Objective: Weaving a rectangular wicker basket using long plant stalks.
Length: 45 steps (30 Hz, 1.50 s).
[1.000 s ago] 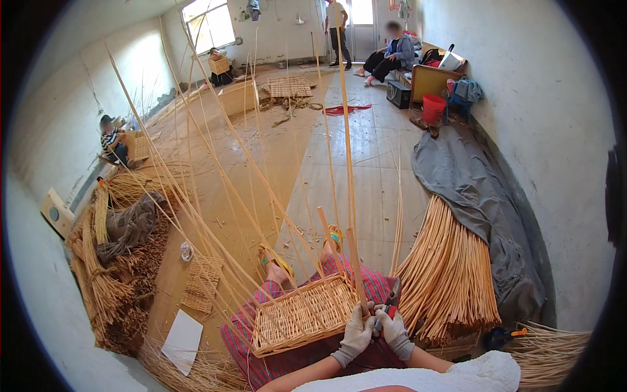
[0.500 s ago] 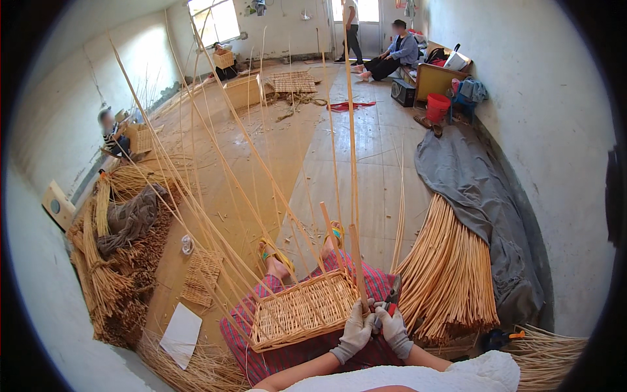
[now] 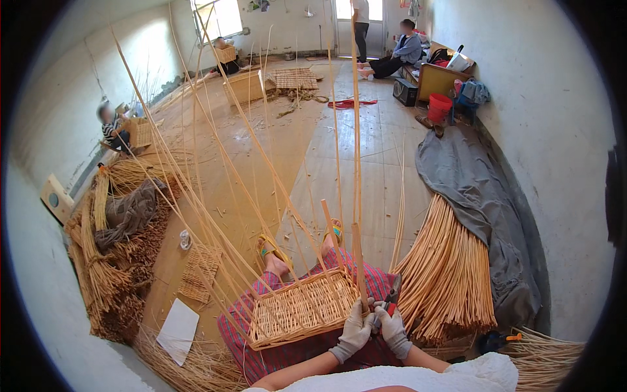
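Observation:
On my lap, over red-and-blue checked cloth [image 3: 238, 333], rests a shallow wicker basket [image 3: 297, 312], with long thin rods rising from its sides. My left hand [image 3: 353, 334], in a pale glove, is closed round the lower part of a thick wooden stake [image 3: 358, 264] at the basket's right corner. Close beside it, my gloved right hand [image 3: 393, 332] grips red-handled pruning shears [image 3: 392, 306], whose dark jaws point up and away from me. The fingertips of both hands nearly meet. Part of the shears is hidden under the right fingers.
To the right lies a large bundle of peeled rods [image 3: 444, 274] under a grey cloth [image 3: 457, 176]. More bundles [image 3: 117, 287] are heaped at left, near a woven panel [image 3: 200, 273] and a white sheet [image 3: 177, 331]. Farther off are a red bucket [image 3: 439, 106] and several people.
My hands, the stake and the shears hold nearly the same place. The view has shifted slightly. Far back, the standing person has moved to the right.

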Tool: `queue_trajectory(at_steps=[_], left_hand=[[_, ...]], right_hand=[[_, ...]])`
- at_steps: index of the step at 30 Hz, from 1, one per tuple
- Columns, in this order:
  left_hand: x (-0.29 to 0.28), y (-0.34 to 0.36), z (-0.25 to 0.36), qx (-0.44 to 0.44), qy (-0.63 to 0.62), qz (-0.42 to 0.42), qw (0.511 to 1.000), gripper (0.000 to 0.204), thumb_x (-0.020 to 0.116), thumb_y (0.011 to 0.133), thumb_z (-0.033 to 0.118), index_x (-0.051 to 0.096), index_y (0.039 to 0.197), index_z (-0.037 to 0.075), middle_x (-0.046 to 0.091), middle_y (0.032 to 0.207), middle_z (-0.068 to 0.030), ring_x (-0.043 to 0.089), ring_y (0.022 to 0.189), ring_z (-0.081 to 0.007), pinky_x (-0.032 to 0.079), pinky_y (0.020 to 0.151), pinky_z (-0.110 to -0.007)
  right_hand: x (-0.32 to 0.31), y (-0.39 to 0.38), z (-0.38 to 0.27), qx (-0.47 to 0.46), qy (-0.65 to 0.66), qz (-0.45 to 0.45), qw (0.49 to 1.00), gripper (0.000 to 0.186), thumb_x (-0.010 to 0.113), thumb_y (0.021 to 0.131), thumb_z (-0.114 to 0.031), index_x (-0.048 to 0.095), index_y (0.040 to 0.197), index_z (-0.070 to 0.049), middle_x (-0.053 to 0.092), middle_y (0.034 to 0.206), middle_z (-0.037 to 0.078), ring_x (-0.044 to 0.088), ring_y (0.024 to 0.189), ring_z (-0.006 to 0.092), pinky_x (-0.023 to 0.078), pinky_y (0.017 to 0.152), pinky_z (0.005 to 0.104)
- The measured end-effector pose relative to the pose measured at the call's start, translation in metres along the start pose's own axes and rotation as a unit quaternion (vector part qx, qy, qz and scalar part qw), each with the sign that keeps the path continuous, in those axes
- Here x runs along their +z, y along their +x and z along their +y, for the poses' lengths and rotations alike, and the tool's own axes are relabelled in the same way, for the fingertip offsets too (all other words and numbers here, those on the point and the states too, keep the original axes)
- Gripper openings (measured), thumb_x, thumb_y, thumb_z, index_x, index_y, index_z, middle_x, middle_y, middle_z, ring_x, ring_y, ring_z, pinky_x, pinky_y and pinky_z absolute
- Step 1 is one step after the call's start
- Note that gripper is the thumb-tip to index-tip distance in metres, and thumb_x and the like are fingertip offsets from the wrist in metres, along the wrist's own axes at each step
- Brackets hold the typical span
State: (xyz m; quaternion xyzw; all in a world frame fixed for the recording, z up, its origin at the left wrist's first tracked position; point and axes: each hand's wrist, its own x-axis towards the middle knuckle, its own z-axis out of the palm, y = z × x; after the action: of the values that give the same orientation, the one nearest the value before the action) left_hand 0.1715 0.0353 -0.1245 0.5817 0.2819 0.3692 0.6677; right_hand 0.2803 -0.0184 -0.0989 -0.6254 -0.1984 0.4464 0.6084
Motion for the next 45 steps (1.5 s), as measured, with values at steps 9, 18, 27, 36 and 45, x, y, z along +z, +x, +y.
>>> queue_trajectory(at_steps=[9, 18, 27, 36, 45], left_hand=[[0.000, 0.000, -0.005, 0.034, 0.065, 0.010, 0.997, 0.051, 0.047, 0.096, -0.004, 0.031, 0.144, 0.006, 0.052, 0.132, -0.0071, 0.057, 0.080, -0.0092, 0.050, 0.062, -0.022], [0.000, -0.002, 0.009, -0.015, 0.052, 0.005, 0.999, 0.049, 0.049, 0.095, -0.004, 0.034, 0.140, 0.004, 0.053, 0.131, -0.0100, 0.058, 0.101, -0.0147, 0.050, 0.077, -0.025], [0.000, 0.000, 0.005, 0.054, 0.130, 0.041, 0.989, 0.053, 0.056, 0.093, 0.005, 0.033, 0.141, -0.002, 0.059, 0.128, -0.0166, 0.060, 0.115, -0.0271, 0.048, 0.093, -0.036], [0.001, 0.000, 0.009, -0.058, 0.019, 0.022, 0.998, 0.050, 0.053, 0.094, 0.000, 0.035, 0.140, 0.002, 0.058, 0.127, -0.0129, 0.059, 0.110, -0.0193, 0.048, 0.090, -0.030], [0.000, 0.002, 0.007, 0.011, 0.103, 0.032, 0.994, 0.047, 0.053, 0.093, 0.000, 0.038, 0.138, 0.003, 0.055, 0.127, -0.0140, 0.057, 0.113, -0.0219, 0.045, 0.096, -0.032]], right_hand=[[0.001, 0.001, -0.001, 0.000, -0.048, 0.013, 0.999, 0.019, 0.056, 0.097, -0.019, 0.062, 0.106, -0.004, 0.061, 0.078, 0.000, 0.057, 0.063, 0.0104, 0.047, 0.057, 0.0257], [-0.001, -0.001, 0.001, -0.009, 0.013, -0.023, 1.000, 0.018, 0.055, 0.097, -0.018, 0.061, 0.106, -0.004, 0.062, 0.080, 0.002, 0.057, 0.065, 0.0111, 0.047, 0.058, 0.0264], [-0.003, 0.012, 0.014, -0.002, -0.015, -0.020, 1.000, 0.017, 0.054, 0.096, -0.018, 0.061, 0.102, -0.003, 0.061, 0.075, 0.001, 0.056, 0.059, 0.0109, 0.045, 0.054, 0.0260], [-0.002, 0.009, 0.016, -0.007, -0.005, 0.006, 1.000, 0.018, 0.057, 0.095, -0.018, 0.060, 0.105, -0.003, 0.061, 0.078, 0.003, 0.058, 0.060, 0.0135, 0.048, 0.053, 0.0281], [-0.004, 0.012, 0.020, -0.021, -0.051, 0.004, 0.998, 0.015, 0.058, 0.094, -0.017, 0.063, 0.103, -0.007, 0.061, 0.082, -0.003, 0.056, 0.069, 0.0088, 0.047, 0.063, 0.0253]])
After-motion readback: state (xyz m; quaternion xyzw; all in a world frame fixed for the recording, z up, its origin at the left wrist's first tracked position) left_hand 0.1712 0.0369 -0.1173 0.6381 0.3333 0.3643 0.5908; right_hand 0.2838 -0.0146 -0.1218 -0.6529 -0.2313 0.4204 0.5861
